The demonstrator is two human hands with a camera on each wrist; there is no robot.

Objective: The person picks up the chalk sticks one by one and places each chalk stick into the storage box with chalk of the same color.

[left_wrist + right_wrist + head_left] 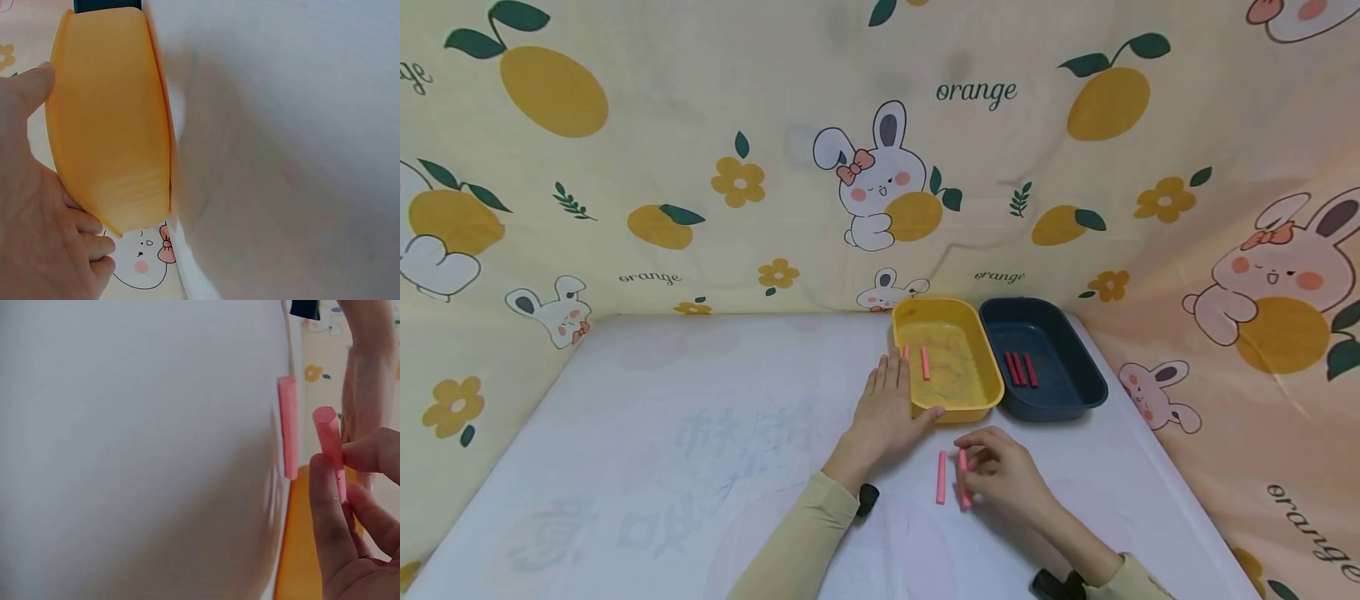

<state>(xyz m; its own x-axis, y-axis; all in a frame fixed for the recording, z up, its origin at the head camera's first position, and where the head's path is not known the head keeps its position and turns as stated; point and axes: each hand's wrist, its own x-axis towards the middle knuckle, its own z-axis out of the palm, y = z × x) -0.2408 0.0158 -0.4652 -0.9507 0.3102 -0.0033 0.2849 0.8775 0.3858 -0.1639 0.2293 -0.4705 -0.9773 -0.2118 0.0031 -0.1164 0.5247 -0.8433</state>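
My right hand (1003,475) pinches a pink chalk stick (964,487) between thumb and fingers, low over the white table. In the right wrist view that chalk stick (331,440) stands tilted in the fingertips. Left of it, a second pink chalk stick (941,477) lies on the table. My left hand (883,412) rests against the left side of the yellow tray (958,414), its fingers fairly straight and its thumb at the front rim. Two pink chalk sticks (926,363) are visible inside this tray; the left one is partly hidden by the fingers.
Touching the yellow tray's right side is a dark blue tray (1078,400) with three darker pink sticks (1021,369) in it. A patterned cloth (685,158) hangs behind the white table (647,433) and along its sides.
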